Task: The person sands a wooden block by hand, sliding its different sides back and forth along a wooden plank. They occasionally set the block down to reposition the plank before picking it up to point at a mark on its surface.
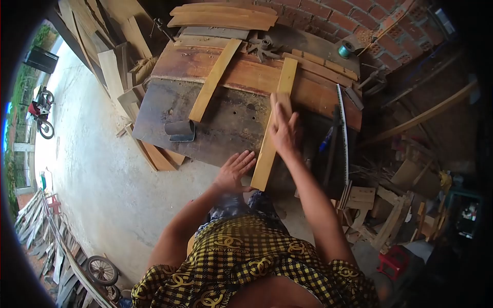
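Plank [265, 161] overhangs table edge [205, 155]

Stands worn and dark as a stained workbench top [154, 110], crossed toward the far side by a reddish-brown wooden band [179, 64]. Bears a long, flat, yellow wooden strip [214, 79] at left, a second, longer yellow strip [264, 161] at right, and a curled dark-grey sheet [179, 131] near the left edge. Carries, farther back, a spoked metal piece [264, 50] and a teal spool [345, 50].
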{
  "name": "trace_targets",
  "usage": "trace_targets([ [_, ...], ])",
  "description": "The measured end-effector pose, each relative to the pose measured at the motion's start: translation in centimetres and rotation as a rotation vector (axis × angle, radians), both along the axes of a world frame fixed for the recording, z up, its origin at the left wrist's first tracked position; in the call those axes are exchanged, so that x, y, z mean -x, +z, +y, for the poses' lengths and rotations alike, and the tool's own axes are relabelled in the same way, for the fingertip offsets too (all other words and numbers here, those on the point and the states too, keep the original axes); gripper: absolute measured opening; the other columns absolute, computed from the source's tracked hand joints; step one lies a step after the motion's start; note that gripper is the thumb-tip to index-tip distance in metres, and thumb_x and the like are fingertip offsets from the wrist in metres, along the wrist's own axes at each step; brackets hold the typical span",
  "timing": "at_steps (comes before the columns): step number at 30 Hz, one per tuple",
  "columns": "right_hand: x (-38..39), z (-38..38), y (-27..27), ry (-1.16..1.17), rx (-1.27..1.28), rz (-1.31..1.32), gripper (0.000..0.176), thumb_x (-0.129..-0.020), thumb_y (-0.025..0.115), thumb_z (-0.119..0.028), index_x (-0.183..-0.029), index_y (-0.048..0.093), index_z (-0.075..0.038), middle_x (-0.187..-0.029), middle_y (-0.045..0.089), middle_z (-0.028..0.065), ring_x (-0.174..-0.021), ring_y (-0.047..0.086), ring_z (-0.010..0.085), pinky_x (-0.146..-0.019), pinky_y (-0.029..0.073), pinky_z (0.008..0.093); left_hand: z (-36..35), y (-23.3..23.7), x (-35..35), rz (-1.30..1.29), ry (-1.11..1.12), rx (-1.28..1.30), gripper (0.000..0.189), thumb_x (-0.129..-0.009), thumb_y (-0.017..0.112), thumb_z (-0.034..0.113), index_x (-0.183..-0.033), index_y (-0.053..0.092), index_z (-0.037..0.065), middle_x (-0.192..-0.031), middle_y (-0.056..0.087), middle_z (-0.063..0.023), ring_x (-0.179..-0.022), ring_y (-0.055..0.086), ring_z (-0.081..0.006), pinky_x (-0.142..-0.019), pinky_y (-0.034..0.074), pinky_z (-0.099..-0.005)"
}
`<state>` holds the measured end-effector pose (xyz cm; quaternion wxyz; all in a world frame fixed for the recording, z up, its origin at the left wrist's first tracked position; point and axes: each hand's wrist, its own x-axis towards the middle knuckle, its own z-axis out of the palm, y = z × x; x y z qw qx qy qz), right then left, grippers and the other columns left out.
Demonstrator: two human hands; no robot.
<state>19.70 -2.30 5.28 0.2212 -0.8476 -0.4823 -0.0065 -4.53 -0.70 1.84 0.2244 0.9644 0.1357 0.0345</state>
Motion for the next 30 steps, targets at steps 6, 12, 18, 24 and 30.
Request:
trace_targets([
  [6,9.2,-10.0,0.6,0.194,0.005,0.048,0.076,-0.078,0.07,-0.019,-0.147,0.04,-0.023,-0.107,0.047,0.0222,-0.092,0.057,0.04,-0.074,0.049,0.0483,-0.4,0.3,0.1,-0.014,0.022,0.055,0.107,-0.071,0.071,0.064,-0.155,0.028,0.013,-0.161,0.024,-0.0113,-0.15,0.019,-0.0305,-0.12,0.016,-0.0483],
  [12,9.6,-10.0,0.7,0.201,-0.002,0.05,0.074,-0.078,0.07,-0.019,-0.147,0.042,-0.02,-0.107,0.047,0.0231,-0.091,0.057,0.0405,-0.075,0.05,0.048,-0.2,-0.1,0.5,-0.053,0.021,0.031,0.096,-0.075,0.073,0.056,-0.153,0.033,0.018,-0.161,0.024,-0.0102,-0.149,0.019,-0.0307,-0.12,0.017,-0.0484],
  [18,5.5,-3.8,-0.2,0.05,0.002,0.049,0.075,-0.081,0.069,-0.021,-0.149,0.039,-0.024,-0.112,0.045,0.0259,-0.098,0.056,0.0453,-0.081,0.05,0.0496,-0.5,-0.1,0.7,-0.076,0.039,0.07,0.089,-0.077,0.071,0.055,-0.151,0.036,0.018,-0.161,0.025,-0.0099,-0.149,0.019,-0.0306,-0.12,0.016,-0.0472],
  [24,-6.4,9.9,-1.7,-0.069,-0.155,0.111,0.073,-0.085,0.062,-0.025,-0.152,0.033,-0.025,-0.135,0.035,0.0392,-0.122,0.042,0.0558,-0.099,0.041,0.0557,-1.4,0.2,1.0,-0.043,0.075,0.01,0.082,-0.082,0.064,0.058,-0.146,0.042,0.012,-0.157,0.032,-0.0123,-0.146,0.025,-0.0326,-0.118,0.022,-0.0485],
  [30,-10.4,15.6,-1.9,-0.196,-0.145,0.312,0.076,-0.087,0.06,-0.023,-0.154,0.026,-0.03,-0.148,0.013,0.0459,-0.136,0.026,0.0591,-0.108,0.034,0.0574,-1.4,0.7,1.5,0.093,0.022,-0.01,0.083,-0.084,0.06,0.059,-0.15,0.035,0.015,-0.16,0.025,-0.0096,-0.148,0.021,-0.0299,-0.119,0.018,-0.0468],
])
